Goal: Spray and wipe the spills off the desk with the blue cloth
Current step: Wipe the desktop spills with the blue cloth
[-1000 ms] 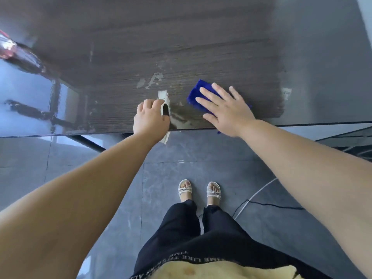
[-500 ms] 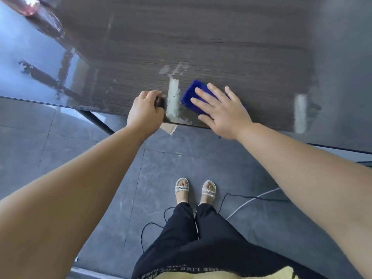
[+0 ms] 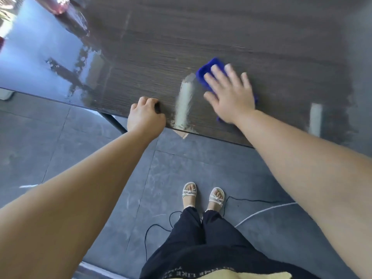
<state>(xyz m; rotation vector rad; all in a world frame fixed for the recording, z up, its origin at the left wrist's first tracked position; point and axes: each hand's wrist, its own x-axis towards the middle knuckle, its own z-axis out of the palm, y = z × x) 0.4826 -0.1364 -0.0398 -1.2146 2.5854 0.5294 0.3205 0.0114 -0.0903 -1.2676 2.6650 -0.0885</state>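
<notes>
While my right hand (image 3: 231, 95) lies flat on the blue cloth (image 3: 207, 67), its fingers (image 3: 216, 74) are straight and slightly spread, pressing the cloth onto the dark wood-grain counter (image 3: 181, 37) a little back from the near edge. The cloth shows past my fingertips and again beside my wrist; both hand and cloth are blurred. Just left of the cloth, a pale streak of spill (image 3: 184, 103) runs to the near edge, between my two hands. My left hand (image 3: 146, 115) rests at that edge with its fingers curled in; I cannot tell whether they hold anything. A second pale patch (image 3: 315, 119) sits toward the counter's right end. Below, my sandals (image 3: 189, 193) stand on grey floor tiles (image 3: 80, 137) beside a thin black cable (image 3: 157, 226).
</notes>
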